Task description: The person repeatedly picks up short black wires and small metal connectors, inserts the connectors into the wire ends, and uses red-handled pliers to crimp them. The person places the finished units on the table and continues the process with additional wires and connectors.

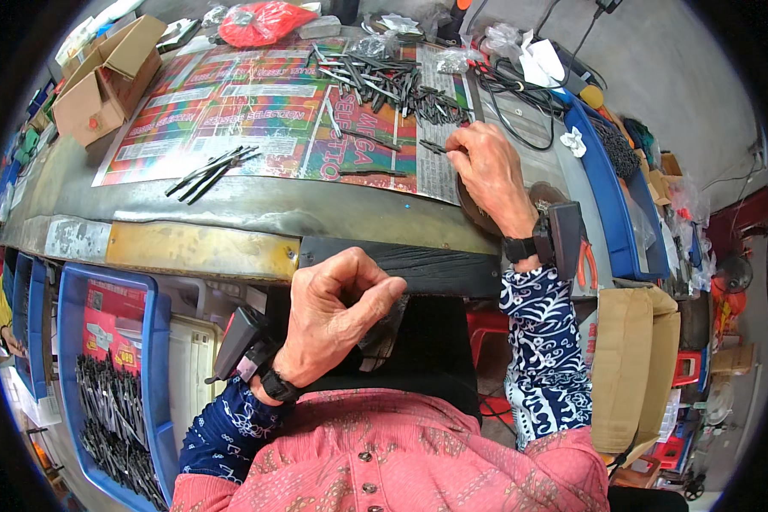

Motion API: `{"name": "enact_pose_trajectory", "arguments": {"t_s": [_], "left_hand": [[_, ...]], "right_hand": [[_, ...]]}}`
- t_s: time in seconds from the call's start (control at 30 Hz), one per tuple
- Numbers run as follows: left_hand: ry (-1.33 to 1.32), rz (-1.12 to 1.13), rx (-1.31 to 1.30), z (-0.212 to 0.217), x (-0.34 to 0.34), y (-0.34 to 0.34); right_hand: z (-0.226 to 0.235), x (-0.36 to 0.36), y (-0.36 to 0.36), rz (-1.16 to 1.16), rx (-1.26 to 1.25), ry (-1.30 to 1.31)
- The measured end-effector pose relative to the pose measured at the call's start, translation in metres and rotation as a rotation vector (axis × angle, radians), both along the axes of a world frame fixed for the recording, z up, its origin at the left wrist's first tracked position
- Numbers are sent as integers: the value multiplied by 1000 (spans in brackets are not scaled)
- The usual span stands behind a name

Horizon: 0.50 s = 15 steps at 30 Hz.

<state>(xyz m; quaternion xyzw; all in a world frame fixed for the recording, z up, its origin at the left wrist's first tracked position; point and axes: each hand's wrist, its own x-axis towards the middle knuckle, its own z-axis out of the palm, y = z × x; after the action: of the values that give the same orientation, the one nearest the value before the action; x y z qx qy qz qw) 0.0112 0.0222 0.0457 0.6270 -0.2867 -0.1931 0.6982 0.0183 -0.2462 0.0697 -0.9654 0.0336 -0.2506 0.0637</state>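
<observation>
My left hand [337, 311] is raised close to my chest, below the bench edge, with fingers curled in; a dark thin piece shows just past the fingertips, and I cannot tell whether the hand holds it. My right hand [486, 171] rests on the bench at the right side of a colourful printed sheet [256, 111], its fingertips pinching a small dark metal piece [433, 147]. A big heap of dark metal tool parts [392, 81] lies on the sheet beyond that hand. A small bundle of the same parts [212, 171] lies at the sheet's near left. Both wrists carry black strapped devices.
An open cardboard box [102, 81] stands at the far left of the bench, a red bag [260, 21] at the back. Blue crates [102, 384] with dark metal parts sit low on my left. Black cables [520, 94] and a blue tray [606, 188] lie on the right.
</observation>
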Motion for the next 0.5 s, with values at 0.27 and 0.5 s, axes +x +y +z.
{"name": "enact_pose_trajectory", "arguments": {"t_s": [0.27,0.5], "left_hand": [[-35,-14,-37,-3,2,3],[16,-22,-38,-7,1,4]], "right_hand": [[-22,24,-21,-52,-65,111],[-19,20,-20,15,-88,72]]}}
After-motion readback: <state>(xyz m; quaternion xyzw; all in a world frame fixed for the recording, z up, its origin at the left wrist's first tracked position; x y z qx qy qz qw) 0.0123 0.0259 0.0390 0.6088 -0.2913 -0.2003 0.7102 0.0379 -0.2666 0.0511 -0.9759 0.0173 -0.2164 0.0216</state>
